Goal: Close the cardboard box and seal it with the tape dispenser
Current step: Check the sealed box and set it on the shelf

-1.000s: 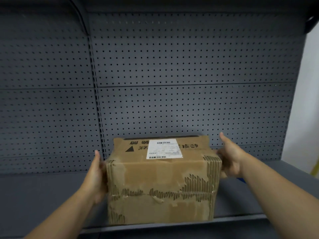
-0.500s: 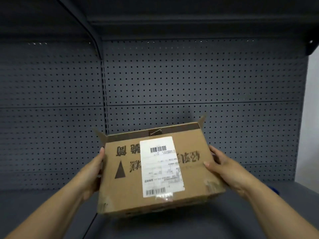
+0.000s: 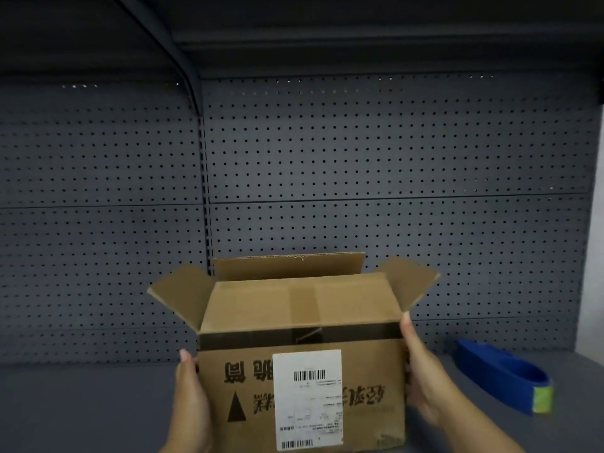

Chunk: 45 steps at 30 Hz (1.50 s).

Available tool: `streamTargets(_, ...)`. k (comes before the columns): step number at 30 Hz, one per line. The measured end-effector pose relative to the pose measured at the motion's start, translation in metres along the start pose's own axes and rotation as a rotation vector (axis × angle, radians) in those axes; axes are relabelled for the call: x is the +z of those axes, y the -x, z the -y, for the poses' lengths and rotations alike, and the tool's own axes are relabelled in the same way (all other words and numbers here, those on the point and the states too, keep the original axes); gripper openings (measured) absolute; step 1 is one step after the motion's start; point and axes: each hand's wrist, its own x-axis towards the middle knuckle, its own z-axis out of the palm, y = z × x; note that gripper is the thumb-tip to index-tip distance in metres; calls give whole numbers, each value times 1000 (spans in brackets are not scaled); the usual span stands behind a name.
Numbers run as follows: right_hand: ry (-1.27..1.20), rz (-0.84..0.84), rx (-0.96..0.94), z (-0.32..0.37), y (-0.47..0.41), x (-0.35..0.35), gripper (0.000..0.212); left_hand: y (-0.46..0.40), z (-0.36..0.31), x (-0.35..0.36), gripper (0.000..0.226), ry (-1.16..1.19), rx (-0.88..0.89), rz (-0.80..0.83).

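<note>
A person's two bare hands hold an open cardboard box (image 3: 300, 354) on a dark grey shelf (image 3: 81, 410), seen from a head camera looking forward and down. The left hand (image 3: 191, 400) lies flat against the box's left side, fingers straight and pointing up. The right hand (image 3: 421, 380) lies against the right side in the same way, fingers extended, the thumb tip reaching the top corner. Neither hand curls round anything; both press the walls between them.

The box sits at the near edge of the shelf, its front face bearing a white shipping label (image 3: 307, 398) and upside-down printed characters. All the top flaps that show stand open: the left flap (image 3: 181, 292) and right flap (image 3: 408, 281) splay outward, and the rear flap (image 3: 289, 266) stands upright. The inside looks dark; whether it holds anything cannot be told.

A blue tape dispenser (image 3: 505, 376) lies on the shelf to the right of the box, apart from it and from the right hand, untouched. A grey pegboard wall (image 3: 392, 158) rises behind.

The task appears barely begun: the flaps are yet to be folded down, and the dispenser is yet to be picked up and run along the seam.
</note>
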Motion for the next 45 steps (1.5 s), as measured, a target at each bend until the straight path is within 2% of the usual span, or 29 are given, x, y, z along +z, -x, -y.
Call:
streamTargets(3,64,-82,-61,-7,-1,5,79,3,2,3,69,19,31,-2)
streamTargets(8,233,-235,-182,-16,-1,11,49,1,3,5,59,7,87,119)
streamTargets(15,331,-349,-251,-18,-3,13,52,-8,1,0,59,-112,30,202)
streamTargets(17,355,-468,-382,-14,4,13,45,-10,-2,-2,57,-183,79,176)
streamTargets(19,405,-598,-650,-4,16,15,38,-10,-9,-2,48,-348,264,-13)
streamTargets(21,544,-618,-910,13,24,20,36,-3,-25,-1,44,-487,572,-182)
streamTargets(23,721,-564,-1015,30,22,26,42,4,-45,6,53,-589,840,-128)
streamTargets(25,947,-525,-934,45,13,32,54,4,-62,16,54,-757,923,-38)
streamTargets(27,1137,-512,-776,52,3,33,63,0,-72,26,55,-916,845,28)
streamTargets(29,1169,-451,-628,53,-4,33,71,-3,-76,32,58,-981,715,84)
streamTargets(31,1133,-390,-556,52,-8,32,80,-1,-76,34,57,-951,607,122)
streamTargets(33,1093,-361,-562,52,-11,31,89,3,-77,33,56,-885,556,124)
streamTargets(39,702,-294,-618,50,-4,27,106,-1,-70,32,53,-752,515,163)
streamTargets(45,661,-297,-635,46,-2,25,107,5,-65,31,49,-626,532,135)
